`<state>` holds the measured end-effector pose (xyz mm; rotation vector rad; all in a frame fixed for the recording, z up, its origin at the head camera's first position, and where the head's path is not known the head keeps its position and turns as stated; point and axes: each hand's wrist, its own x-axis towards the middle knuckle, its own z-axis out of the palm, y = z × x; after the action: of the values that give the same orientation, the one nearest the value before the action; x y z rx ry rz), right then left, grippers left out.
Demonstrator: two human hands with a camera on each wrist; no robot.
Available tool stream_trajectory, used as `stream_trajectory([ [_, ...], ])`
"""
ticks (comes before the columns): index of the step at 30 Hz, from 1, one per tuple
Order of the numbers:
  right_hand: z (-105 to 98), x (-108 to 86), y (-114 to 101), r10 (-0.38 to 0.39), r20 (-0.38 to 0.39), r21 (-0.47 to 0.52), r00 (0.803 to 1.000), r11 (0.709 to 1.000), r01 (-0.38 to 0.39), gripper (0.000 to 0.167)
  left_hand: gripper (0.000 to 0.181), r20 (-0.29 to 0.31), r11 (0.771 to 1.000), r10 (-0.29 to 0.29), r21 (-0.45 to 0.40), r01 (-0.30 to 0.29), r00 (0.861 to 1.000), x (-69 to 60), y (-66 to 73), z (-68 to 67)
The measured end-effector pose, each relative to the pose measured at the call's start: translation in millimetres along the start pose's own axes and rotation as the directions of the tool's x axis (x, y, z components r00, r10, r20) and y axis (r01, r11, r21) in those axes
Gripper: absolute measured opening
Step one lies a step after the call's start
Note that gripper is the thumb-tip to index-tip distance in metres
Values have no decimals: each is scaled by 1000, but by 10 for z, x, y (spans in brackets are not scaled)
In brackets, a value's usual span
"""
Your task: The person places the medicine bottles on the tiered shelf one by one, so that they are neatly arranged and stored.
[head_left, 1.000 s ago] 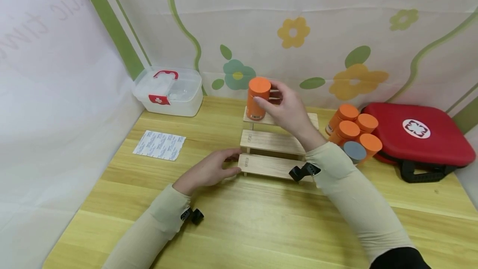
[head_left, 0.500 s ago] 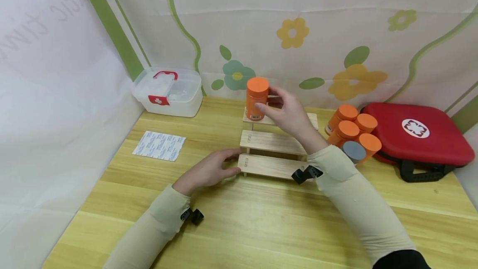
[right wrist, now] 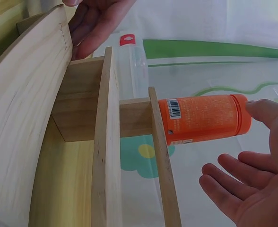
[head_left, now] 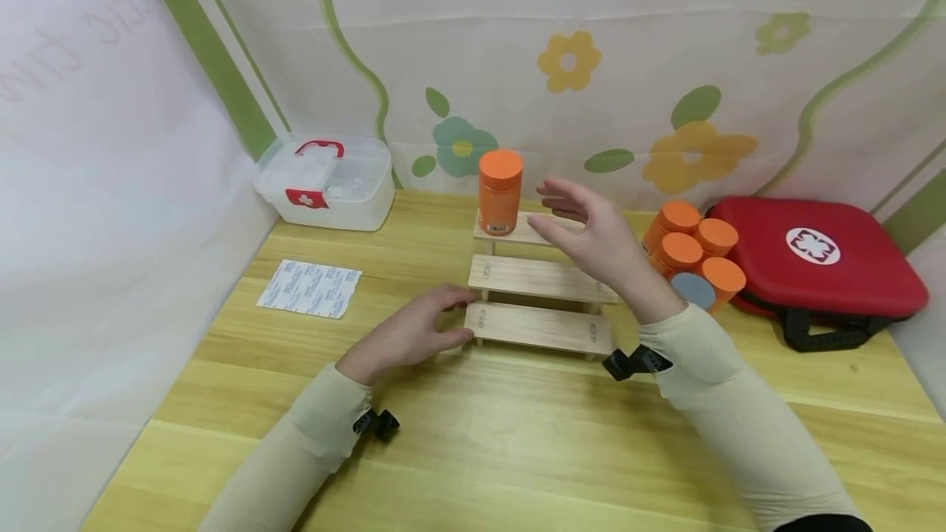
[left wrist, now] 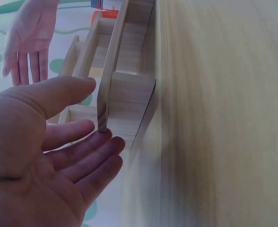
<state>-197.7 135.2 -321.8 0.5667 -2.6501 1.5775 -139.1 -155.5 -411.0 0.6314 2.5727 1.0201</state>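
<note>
At the bench point(head_left: 510, 450) I see the left grip point(head_left: 409, 332), relaxed, touching the lowest tier point(head_left: 537, 327) of a wooden stepped rack point(head_left: 542, 276) and, farther back, the right grip point(head_left: 594, 235), released, beside an orange lidded bottle point(head_left: 499, 194) upright on the top tier's left end.

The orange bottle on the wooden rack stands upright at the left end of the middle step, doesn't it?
Not the middle: the head view shows the orange bottle upright at the left end of the top step.
</note>
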Motion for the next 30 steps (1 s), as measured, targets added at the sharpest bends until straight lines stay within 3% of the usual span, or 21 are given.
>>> stream_trajectory([
  [14, -271, -397, 82, -89, -91, -119, 992, 990, 78, 55, 61, -4, 1000, 1, 27, 0, 1000, 9, -2, 39],
  [20, -372, -550, 82, -82, -107, -125, 991, 990, 68, 54, 61, -5, 999, -11, 42, 11, 1000, 22, 2, 44],
  [30, -523, -734, 136, -201, -188, -178, 961, 970, 168, 48, 58, -16, 999, -12, 48, 13, 1000, 35, 33, 54],
])
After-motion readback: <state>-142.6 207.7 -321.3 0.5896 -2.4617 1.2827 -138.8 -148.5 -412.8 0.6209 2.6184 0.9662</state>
